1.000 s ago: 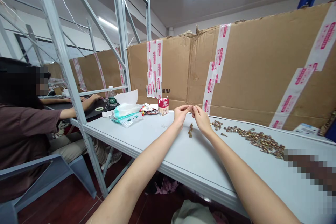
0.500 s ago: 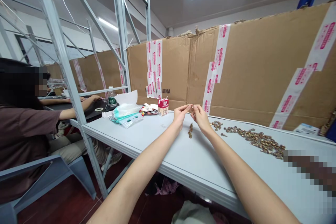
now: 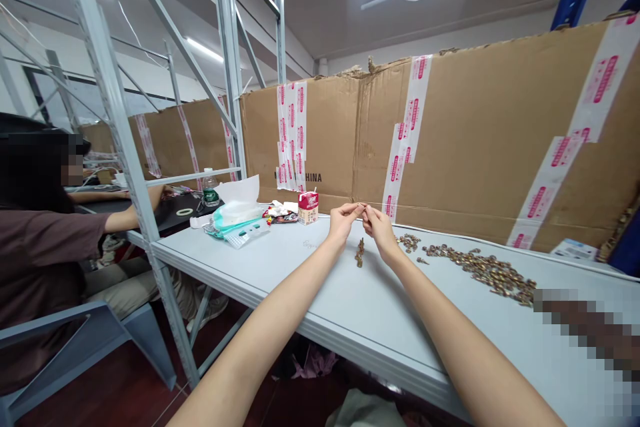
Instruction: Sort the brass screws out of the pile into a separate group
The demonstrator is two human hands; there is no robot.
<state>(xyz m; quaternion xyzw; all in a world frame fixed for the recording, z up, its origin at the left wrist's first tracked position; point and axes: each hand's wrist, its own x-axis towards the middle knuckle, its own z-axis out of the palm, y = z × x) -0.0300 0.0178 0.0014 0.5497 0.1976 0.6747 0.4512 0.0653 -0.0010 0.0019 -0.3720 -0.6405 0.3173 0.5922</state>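
My left hand (image 3: 343, 223) and my right hand (image 3: 379, 227) meet at the fingertips above the back part of the grey table (image 3: 280, 273). Both are closed in a pinch around something too small to make out. Just below them lies a short row of brass-coloured metal pieces (image 3: 359, 253). To the right of my right hand is a small cluster of similar pieces (image 3: 410, 242), and a larger pile (image 3: 485, 268) spreads further right. A few tiny clear bits (image 3: 310, 244) rest left of my left hand.
A red and white drink carton (image 3: 309, 208), a snack wrapper (image 3: 283, 215) and a teal and white plastic packet (image 3: 235, 219) stand or lie at the back left. Cardboard (image 3: 450, 147) walls the rear edge. Beyond a metal post (image 3: 120, 113) sits another person (image 3: 45, 240).
My fingertips have drawn closer together, and the small thing between them shows less. The view has shifted slightly. The other person's arm at the left has pulled back.
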